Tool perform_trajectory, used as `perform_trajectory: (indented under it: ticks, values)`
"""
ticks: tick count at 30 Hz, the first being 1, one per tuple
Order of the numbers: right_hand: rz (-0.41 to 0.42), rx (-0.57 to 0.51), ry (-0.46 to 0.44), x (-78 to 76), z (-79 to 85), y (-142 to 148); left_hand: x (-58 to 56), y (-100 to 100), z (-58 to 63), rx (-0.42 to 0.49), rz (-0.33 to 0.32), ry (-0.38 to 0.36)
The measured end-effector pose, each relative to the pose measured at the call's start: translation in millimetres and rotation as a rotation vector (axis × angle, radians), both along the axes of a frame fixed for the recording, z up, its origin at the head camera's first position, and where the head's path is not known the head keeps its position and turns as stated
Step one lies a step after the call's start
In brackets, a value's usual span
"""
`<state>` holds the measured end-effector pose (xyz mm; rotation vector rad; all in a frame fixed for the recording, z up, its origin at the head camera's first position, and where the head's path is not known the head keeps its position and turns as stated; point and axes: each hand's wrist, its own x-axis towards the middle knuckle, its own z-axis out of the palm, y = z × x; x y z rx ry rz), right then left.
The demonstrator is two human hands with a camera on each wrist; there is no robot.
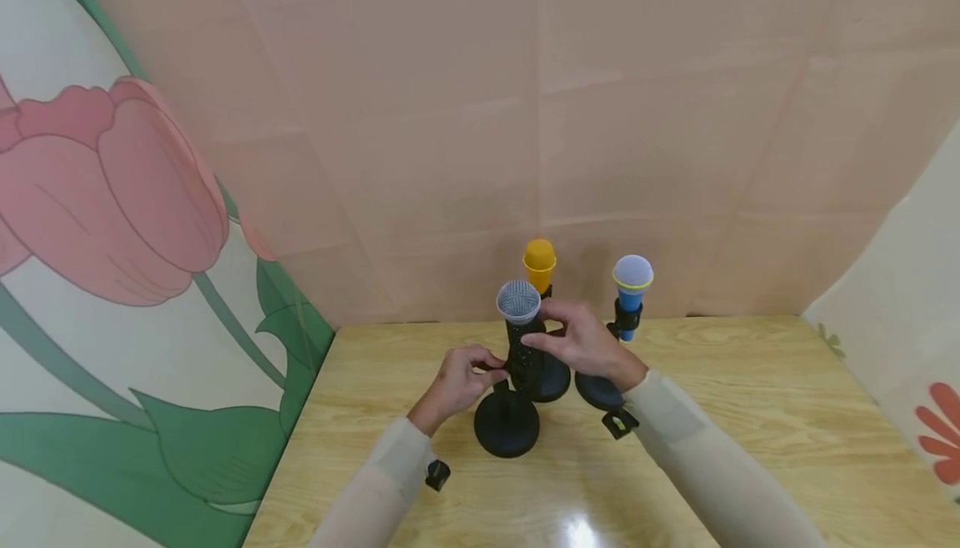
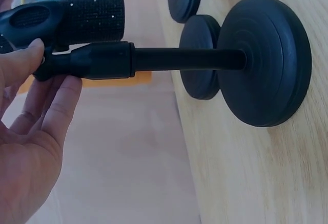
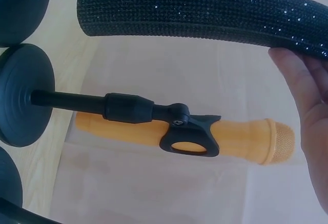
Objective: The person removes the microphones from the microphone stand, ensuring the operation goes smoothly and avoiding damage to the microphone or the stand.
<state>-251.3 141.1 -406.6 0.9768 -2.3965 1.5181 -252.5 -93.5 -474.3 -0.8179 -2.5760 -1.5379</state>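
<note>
A black, sparkly microphone [image 1: 523, 352] with a silver mesh head [image 1: 518, 302] sits upright in the clip of a black stand, whose round base [image 1: 507, 427] rests on the table. My left hand [image 1: 459, 377] pinches the stand at its joint just below the clip; the left wrist view shows thumb and fingers on either side of that joint [image 2: 54, 65]. Higher up, my right hand [image 1: 581, 344] holds the microphone close under its head, thumb towards me. In the right wrist view, fingertips [image 3: 287, 60] touch the sparkly handle [image 3: 195, 14].
Close behind, a yellow microphone [image 1: 539, 260] stands clipped in a second black stand. A blue microphone [image 1: 632, 281] in a third stand is to the right, near my right forearm. The wooden table [image 1: 397, 348] meets a pink covered backdrop [image 1: 450, 156].
</note>
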Motion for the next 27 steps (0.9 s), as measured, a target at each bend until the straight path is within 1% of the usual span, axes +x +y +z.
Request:
perform_trajectory:
  ticks: [5,14,20,27]
  values:
    - [0.000,0.008,-0.008,-1.5,3.6,0.8,0.0,0.6,1.0,-0.017,0.003,0.010]
    - [0.001,0.024,0.012,-1.2,8.1,1.8,1.2,0.7,2.3,-0.033,0.010,-0.017]
    - [0.030,0.008,0.012,-3.1,11.1,1.0,1.6,0.3,3.3,-0.034,0.009,-0.021]
    - [0.067,-0.014,0.032,-5.1,15.7,0.1,0.8,-0.7,3.7,-0.041,0.006,-0.011]
